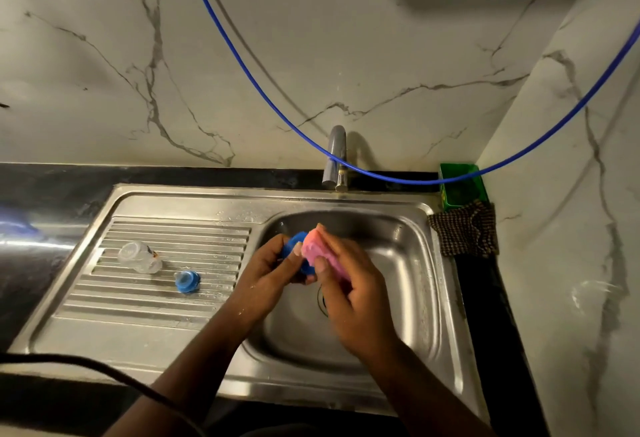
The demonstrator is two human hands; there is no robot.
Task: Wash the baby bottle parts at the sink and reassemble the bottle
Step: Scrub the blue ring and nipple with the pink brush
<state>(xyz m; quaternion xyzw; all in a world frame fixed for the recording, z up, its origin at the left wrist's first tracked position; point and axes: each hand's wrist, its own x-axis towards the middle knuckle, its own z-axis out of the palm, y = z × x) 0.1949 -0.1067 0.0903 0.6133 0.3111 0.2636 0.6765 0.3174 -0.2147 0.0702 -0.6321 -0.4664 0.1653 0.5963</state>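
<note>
We start with the steel sink (346, 201), whose basin fills the centre-right of the frame and whose ribbed drainboard (166, 263) runs off to the left; the tap (334, 156) stands at the back rim, no water visibly running. Over the basin both hands meet — the left hand (266, 270) curls round a blue bottle part (294, 242), cap or collar we cannot tell, while the right hand (346, 284) grips a pink sponge (320, 255) pressed against that part's right side; the sponge's long axis slants from upper left down to lower right. We judge the scrubbing to be underway. Left of the hands, on the drainboard, the clear bottle body (138, 256) lies on its side and a second blue piece (187, 281) sits just beside it — nearer the left hand, with open steel between; the basin below leaves room for rinsing.
</note>
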